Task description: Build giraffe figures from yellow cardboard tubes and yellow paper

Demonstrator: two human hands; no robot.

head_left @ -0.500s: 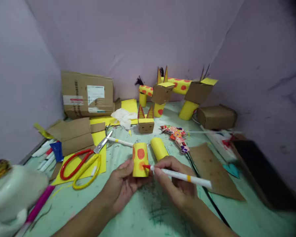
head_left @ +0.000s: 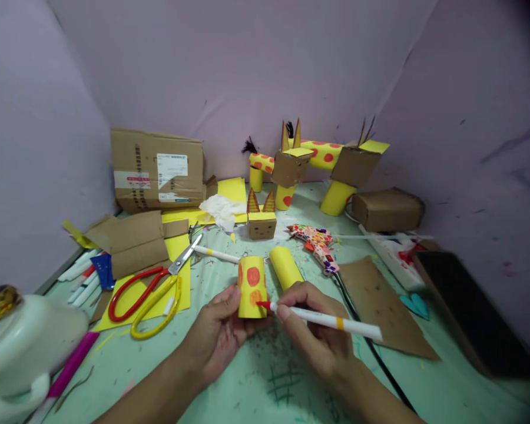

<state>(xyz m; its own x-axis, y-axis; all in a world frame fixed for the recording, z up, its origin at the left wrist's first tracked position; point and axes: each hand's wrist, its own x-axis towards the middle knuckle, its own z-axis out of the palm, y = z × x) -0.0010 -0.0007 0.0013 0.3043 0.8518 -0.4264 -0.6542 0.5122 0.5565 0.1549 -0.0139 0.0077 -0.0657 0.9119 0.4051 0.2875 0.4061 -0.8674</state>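
My left hand (head_left: 223, 330) is closed around a yellow paper tube (head_left: 246, 303) held upright, with red-orange spots on its side. Between the fingers of my right hand (head_left: 315, 327) is a white marker (head_left: 335, 321) with an orange band. Its red tip touches the lower spot on the tube. A second, plain yellow tube (head_left: 285, 268) lies just behind my right hand. A small cardboard head (head_left: 261, 227) with pointed striped ears sits behind the tubes, and another white marker (head_left: 218, 255) lies to the left.
Scissors (head_left: 159, 288) with red and yellow handles lie left on yellow paper. A flower-patterned glue gun (head_left: 315, 241) with a black cord lies right, near flat cardboard (head_left: 384, 306) and a phone (head_left: 472, 312). Spotted cardboard animals (head_left: 322, 154) stand at the back. A white mug (head_left: 30, 341) is front left.
The marker tip has shifted slightly down on the lower spot, and that spot's coloured area looks a little larger. The left hand and tube have hardly moved.
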